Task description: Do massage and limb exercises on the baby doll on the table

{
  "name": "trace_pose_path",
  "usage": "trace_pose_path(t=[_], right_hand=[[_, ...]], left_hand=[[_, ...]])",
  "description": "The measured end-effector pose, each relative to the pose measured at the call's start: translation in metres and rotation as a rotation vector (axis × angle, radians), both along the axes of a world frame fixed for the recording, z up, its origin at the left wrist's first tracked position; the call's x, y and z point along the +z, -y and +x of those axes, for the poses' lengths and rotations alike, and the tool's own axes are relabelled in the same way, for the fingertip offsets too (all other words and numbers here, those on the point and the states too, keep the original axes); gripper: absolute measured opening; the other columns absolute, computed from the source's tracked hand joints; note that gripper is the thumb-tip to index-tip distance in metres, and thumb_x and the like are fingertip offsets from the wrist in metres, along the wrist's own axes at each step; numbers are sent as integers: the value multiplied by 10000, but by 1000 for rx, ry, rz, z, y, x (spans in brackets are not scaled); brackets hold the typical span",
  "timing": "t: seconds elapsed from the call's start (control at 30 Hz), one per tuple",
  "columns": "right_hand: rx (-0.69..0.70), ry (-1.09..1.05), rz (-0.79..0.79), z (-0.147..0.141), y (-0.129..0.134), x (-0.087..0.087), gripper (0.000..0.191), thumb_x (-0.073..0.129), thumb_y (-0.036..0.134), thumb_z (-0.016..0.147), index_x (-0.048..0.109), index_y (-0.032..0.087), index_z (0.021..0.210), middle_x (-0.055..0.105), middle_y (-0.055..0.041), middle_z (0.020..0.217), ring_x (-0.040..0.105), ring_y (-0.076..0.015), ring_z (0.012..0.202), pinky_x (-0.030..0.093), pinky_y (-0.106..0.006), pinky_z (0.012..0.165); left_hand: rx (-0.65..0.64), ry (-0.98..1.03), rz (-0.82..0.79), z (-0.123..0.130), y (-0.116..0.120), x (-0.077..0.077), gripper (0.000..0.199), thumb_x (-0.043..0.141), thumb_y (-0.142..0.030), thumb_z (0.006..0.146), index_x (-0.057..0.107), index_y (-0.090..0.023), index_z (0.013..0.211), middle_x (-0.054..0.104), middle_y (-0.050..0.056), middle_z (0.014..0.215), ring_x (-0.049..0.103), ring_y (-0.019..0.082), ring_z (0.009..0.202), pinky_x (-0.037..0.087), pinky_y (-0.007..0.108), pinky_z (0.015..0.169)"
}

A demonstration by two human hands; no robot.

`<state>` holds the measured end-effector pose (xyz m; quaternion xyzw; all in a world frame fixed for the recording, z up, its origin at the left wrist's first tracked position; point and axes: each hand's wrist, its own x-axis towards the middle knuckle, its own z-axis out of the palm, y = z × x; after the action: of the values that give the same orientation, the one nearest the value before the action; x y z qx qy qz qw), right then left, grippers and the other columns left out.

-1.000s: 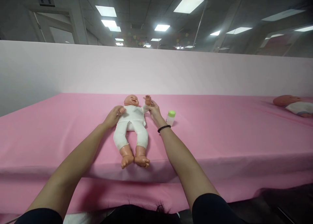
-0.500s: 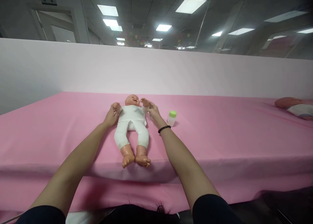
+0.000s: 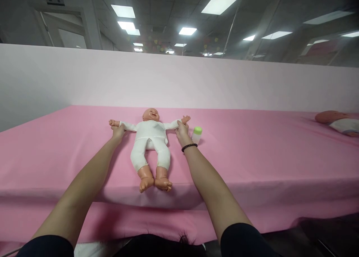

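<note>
We have one near doll [image 3: 151, 130], one far doll [image 3: 343, 125] and one green-capped bottle [image 3: 196, 135]; the near doll lies face-up, feet by the front edge of the pink cloth [image 3: 252, 148], which stretches wide between bottle and far doll; our left hand [image 3: 118, 131] and right hand [image 3: 182, 133] reach forward, each clamped round one near-doll wrist.

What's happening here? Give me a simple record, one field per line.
Main item: doll with a white body, face up, feet toward the person
Doll's arms: spread out sideways
Left fingers: holding one arm near its end
Right fingers: holding the other likewise
Nearby: green-topped bottle, upright, close to the right fingers
Surface: pink cover
Far right: another doll, cut off by the picture's edge
</note>
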<state>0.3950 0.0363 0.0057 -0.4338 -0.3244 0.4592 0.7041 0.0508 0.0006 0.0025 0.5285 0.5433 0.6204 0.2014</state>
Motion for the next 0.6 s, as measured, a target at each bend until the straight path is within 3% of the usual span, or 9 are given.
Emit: trace_pose_path(t=[0.1,0.23,0.33,0.47,0.6], right_hand=[[105,25,124,-4,6,16,671,717,283,706,498,290,1340,665,-57,1294,669,-199,1108,570,-335,905],[417,249,330,-10,25,28,553,761,173,576,667,250,1116,727,-43,1217,651,-225,1122,537,-354,968],[668,559,361,-15,38,33,498,683,96,550,762,210,1028,750,-61,1199,647,-255,1146,506,-372,1014],[718,667,380,-16,46,36,486,669,96,568,790,217,1023,732,-63,1273,641,-274,1198,496,-389,1040],[631,555,378,-15,46,38,520,715,125,587,759,211,1098,740,-71,1234,631,-272,1214,496,-399,1044]], left_hand=[[48,-77,12,10,13,5,549,586,-336,972,372,-177,1452,628,194,1278,681,305,1099,579,487,949],[-219,-656,207,25,29,12,445,558,-354,954,579,-232,1381,644,140,1389,611,326,1292,487,512,1116],[-268,-927,249,32,33,13,409,528,-332,959,667,-256,1335,598,110,1494,524,323,1409,436,501,1173],[-225,-987,209,33,34,13,415,534,-289,954,677,-285,1344,587,86,1520,524,313,1414,467,481,1146],[-168,-800,177,34,36,14,435,531,-290,965,608,-246,1391,636,123,1439,614,317,1297,499,488,1095]])
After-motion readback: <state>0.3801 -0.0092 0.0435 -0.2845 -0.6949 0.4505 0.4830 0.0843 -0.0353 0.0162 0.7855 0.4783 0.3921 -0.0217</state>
